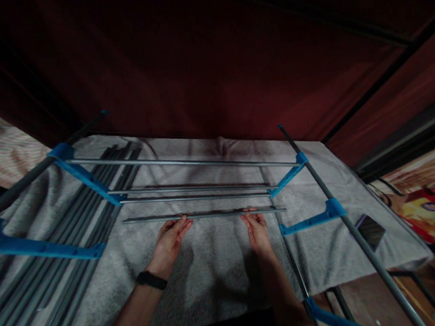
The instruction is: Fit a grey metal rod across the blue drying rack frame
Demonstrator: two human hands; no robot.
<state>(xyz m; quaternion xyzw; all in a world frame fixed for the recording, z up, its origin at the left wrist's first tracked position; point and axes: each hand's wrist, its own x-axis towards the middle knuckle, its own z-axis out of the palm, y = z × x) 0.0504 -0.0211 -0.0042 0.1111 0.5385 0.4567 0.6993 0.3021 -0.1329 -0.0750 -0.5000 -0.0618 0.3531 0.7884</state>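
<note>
A thin grey metal rod (214,215) lies level across my view, pinched near its left part by my left hand (171,238) and near its right part by my right hand (257,228). Its two ends are free of the blue plastic brackets. Beyond it stands a rack frame: several cross rods, including a far one (187,160), run between a blue bracket on the left (85,177) and one on the right (287,177). Nearer, a left bracket (49,246) and a right bracket (310,220) point inward with no rod between them. Grey side poles (374,261) carry the brackets.
Several loose grey tubes (70,221) lie on the grey blanket (212,280) at the left. A dark phone (369,232) rests on the blanket at the right. A red and yellow package (431,215) is beyond its edge. Dark red fabric (208,62) hangs behind.
</note>
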